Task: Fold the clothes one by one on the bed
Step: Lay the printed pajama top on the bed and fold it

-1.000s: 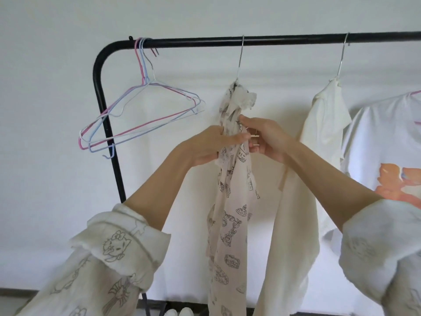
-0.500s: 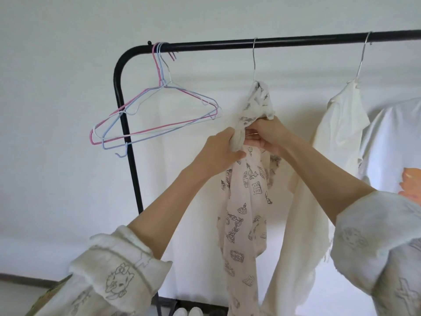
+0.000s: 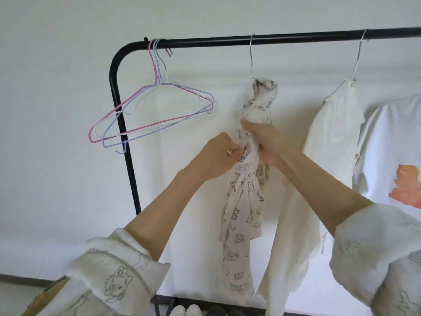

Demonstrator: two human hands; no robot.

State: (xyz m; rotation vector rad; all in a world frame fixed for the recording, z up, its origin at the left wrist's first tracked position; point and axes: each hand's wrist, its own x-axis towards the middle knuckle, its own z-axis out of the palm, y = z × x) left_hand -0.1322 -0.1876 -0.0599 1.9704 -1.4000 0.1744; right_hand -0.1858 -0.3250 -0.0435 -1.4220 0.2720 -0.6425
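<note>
A cream garment with black cartoon prints [image 3: 242,215] hangs bunched on a metal hanger [image 3: 251,55] from the black rack rail [image 3: 296,37]. My right hand [image 3: 264,140] grips the bunched cloth just under the hanger's shoulders. My left hand [image 3: 216,156] pinches the same garment from the left, a little lower. The hanger's lower wire is hidden inside the cloth.
Several empty pink, blue and white wire hangers [image 3: 148,115] hang at the rail's left end. A plain cream top [image 3: 328,142] and a white T-shirt with an orange print [image 3: 391,156] hang to the right. Shoes [image 3: 186,311] sit on the rack's bottom shelf.
My right hand has shifted its hold on the cloth under the hanger, and my left hand has slipped lower on the garment. The view has turned left, so the rack sits further right.
</note>
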